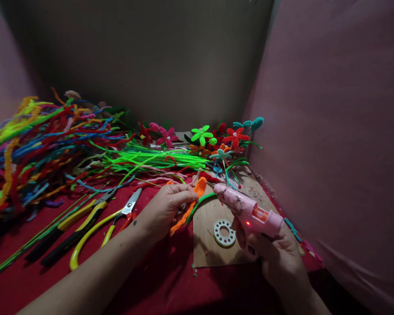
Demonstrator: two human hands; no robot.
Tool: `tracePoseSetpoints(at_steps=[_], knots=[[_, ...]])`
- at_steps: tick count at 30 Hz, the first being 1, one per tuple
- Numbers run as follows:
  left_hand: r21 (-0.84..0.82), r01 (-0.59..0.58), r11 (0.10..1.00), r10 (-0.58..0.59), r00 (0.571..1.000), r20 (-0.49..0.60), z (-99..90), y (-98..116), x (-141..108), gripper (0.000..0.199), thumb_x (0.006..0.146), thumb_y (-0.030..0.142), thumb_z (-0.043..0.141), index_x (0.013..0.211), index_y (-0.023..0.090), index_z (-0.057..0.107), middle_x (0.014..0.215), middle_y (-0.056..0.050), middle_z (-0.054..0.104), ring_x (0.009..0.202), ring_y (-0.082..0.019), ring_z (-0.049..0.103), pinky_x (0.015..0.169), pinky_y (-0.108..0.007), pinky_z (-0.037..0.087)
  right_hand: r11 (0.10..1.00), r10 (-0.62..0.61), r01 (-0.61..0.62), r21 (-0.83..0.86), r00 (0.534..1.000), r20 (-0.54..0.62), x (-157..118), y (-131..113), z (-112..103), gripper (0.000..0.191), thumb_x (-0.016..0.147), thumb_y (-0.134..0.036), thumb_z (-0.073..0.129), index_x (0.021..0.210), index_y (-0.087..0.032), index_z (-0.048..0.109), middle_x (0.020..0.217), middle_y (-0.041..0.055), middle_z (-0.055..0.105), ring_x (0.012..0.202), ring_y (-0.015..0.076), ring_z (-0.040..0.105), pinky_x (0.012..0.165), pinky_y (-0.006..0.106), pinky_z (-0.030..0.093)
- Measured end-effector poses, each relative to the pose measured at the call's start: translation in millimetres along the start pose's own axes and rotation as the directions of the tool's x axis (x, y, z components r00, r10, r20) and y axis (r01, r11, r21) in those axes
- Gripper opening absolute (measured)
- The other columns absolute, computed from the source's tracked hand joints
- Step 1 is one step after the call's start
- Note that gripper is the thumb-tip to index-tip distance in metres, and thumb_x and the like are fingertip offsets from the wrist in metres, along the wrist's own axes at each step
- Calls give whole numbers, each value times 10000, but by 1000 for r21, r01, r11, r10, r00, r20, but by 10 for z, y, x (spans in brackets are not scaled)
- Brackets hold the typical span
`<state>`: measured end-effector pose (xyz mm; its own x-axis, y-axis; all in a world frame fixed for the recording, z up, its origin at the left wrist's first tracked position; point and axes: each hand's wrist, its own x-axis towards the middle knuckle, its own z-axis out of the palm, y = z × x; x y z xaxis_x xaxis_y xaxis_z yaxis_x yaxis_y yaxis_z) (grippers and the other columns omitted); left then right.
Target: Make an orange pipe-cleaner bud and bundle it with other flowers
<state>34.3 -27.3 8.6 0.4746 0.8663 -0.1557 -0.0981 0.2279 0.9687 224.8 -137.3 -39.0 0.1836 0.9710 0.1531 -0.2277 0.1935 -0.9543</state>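
Note:
Pinched in the fingers of my left hand is an orange pipe-cleaner piece, with a rounded loop at the top and a twisted end hanging down. My right hand is wrapped round the handle of a pink glue gun, whose small red light is on. The gun's nozzle points left, close to the orange loop; whether they touch I cannot tell. A green pipe cleaner curves behind the orange piece. Below the gun, a white ring with holes lies on a wooden board.
Many coloured pipe cleaners are heaped at the left, beside a green bundle. Pliers and yellow-handled scissors lie on the red cloth. Pipe-cleaner flowers stand at the back. A pink wall rises on the right.

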Motion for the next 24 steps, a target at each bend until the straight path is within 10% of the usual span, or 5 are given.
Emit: tracePoseSetpoints(at_steps=[24], knots=[[44, -25, 999, 25, 1000, -13, 19, 7, -9, 176, 636, 310, 661, 648, 150, 590, 507, 32, 526, 413, -80, 431, 416, -212, 265, 997, 76, -75, -34, 997, 14, -88, -13, 37, 353, 716, -359, 657, 1038, -214, 668, 743, 98, 665, 594, 216, 579, 467, 302, 439]])
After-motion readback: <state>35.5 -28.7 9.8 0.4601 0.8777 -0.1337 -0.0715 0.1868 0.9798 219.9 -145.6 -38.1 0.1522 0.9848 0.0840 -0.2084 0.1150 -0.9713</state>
